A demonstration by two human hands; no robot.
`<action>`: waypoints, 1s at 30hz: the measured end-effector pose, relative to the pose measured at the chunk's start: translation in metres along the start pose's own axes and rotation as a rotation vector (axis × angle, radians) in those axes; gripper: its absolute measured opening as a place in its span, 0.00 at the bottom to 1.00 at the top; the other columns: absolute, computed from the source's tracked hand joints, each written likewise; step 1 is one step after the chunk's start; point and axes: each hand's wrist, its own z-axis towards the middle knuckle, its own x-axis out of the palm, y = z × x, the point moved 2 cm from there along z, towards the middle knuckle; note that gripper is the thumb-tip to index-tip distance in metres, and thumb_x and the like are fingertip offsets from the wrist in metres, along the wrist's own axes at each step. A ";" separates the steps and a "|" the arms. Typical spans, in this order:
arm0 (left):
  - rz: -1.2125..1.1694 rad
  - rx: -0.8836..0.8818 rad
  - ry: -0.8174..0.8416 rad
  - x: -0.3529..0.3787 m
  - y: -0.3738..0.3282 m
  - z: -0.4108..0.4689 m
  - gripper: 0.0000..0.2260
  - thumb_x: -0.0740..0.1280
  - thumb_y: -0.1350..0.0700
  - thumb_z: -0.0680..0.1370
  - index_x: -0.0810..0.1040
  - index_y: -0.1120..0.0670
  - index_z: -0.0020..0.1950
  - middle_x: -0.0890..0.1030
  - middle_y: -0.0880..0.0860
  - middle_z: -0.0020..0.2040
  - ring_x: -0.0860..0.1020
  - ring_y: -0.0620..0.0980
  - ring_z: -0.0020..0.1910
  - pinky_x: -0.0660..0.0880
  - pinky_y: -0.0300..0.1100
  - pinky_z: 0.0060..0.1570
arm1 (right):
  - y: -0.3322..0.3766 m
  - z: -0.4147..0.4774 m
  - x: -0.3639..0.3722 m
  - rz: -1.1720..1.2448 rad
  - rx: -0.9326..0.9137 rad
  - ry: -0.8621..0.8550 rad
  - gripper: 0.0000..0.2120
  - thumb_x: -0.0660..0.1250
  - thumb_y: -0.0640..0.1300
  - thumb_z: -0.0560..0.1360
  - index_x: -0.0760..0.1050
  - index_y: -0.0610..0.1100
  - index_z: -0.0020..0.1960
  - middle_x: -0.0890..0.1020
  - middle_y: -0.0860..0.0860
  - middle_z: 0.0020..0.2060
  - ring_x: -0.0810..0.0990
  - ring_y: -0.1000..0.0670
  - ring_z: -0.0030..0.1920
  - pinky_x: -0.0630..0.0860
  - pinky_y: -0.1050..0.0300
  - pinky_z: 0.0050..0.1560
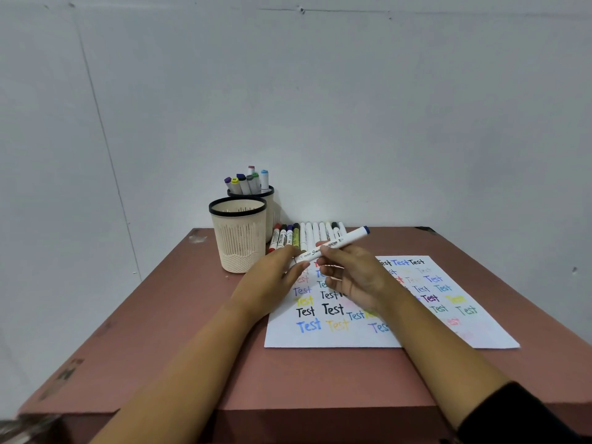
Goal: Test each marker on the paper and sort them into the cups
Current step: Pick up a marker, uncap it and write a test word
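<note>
Both hands are meeting just above the centre of the frame, over the upper left part of the paper (378, 334). The right hand (355, 277) is pinching a white marker (333, 245) with a dark blue cap, which is slanting up to the right. The left hand (272, 277) is closing its fingertips on the marker's lower end. Behind them, a row of markers (307, 237) is lying on the brown tabletop (192, 347). To the left, the front cup (238, 238) is standing before the back cup (270, 203), which is holding several markers.
</note>
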 end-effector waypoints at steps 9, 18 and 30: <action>-0.217 -0.077 0.006 -0.006 -0.011 0.000 0.13 0.58 0.49 0.79 0.76 0.57 0.49 0.76 0.45 0.36 0.74 0.43 0.35 0.70 0.43 0.40 | 0.000 0.007 -0.002 -0.007 -0.022 -0.074 0.06 0.63 0.44 0.79 0.74 0.42 0.46 0.77 0.45 0.39 0.76 0.50 0.36 0.72 0.62 0.28; 0.147 0.225 -0.101 -0.003 0.006 0.000 0.20 0.60 0.53 0.74 0.70 0.53 0.66 0.74 0.56 0.63 0.74 0.56 0.61 0.72 0.47 0.58 | 0.003 -0.009 0.003 -0.142 0.201 0.141 0.14 0.67 0.51 0.75 0.72 0.40 0.39 0.73 0.48 0.26 0.70 0.53 0.23 0.69 0.63 0.23; 0.125 0.127 -0.015 0.000 0.001 0.000 0.08 0.63 0.59 0.78 0.75 0.63 0.53 0.75 0.58 0.47 0.73 0.57 0.43 0.60 0.37 0.39 | 0.008 -0.006 -0.006 0.167 0.161 0.065 0.09 0.57 0.36 0.79 0.76 0.39 0.48 0.79 0.46 0.28 0.78 0.53 0.26 0.75 0.63 0.25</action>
